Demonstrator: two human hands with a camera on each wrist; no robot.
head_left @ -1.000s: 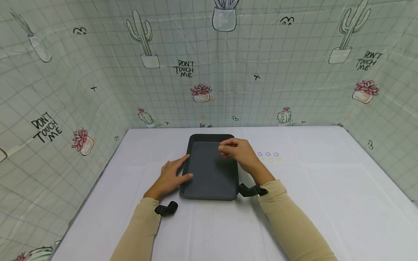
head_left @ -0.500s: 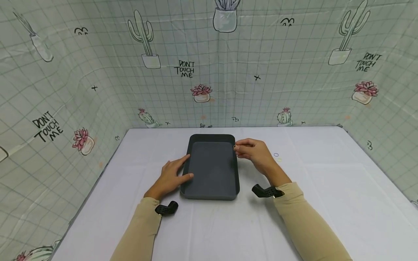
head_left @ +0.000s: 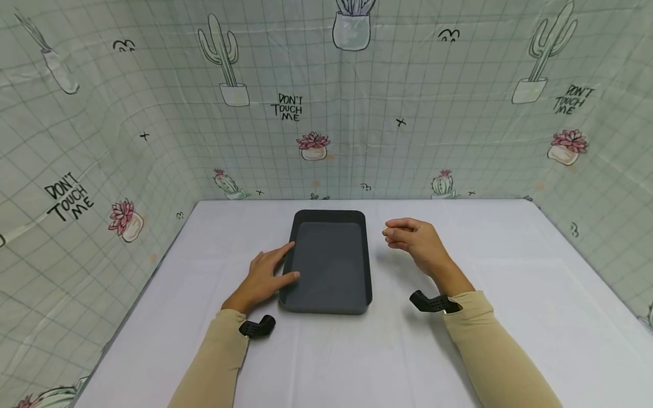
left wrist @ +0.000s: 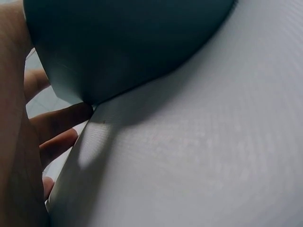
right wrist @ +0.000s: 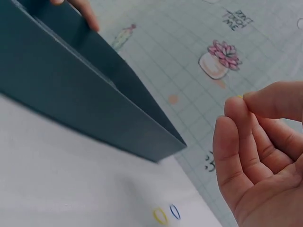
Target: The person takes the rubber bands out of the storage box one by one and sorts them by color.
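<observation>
A dark grey rectangular tray [head_left: 329, 266] with raised walls lies on the white table. My left hand [head_left: 262, 280] holds its left side, the thumb over the rim and the fingers spread along the outer wall. In the left wrist view, fingertips meet the tray's lower edge. My right hand [head_left: 420, 243] hovers above the table, right of the tray. Its thumb and forefinger pinch a small yellow ring [right wrist: 240, 96], mostly hidden by the fingertips. In the right wrist view, a yellow ring [right wrist: 160, 216] and a blue ring [right wrist: 175, 212] lie on the table.
A white cloth covers the table [head_left: 326, 362]. Behind it and at both sides hangs a pale grid-patterned curtain [head_left: 357, 85] printed with cacti. Both wrists wear black camera mounts, the right one [head_left: 433, 302] standing off the sleeve.
My right hand has moved right, from over the tray to beside it, and now covers the loose rings in the head view. The left hand stays on the tray.
</observation>
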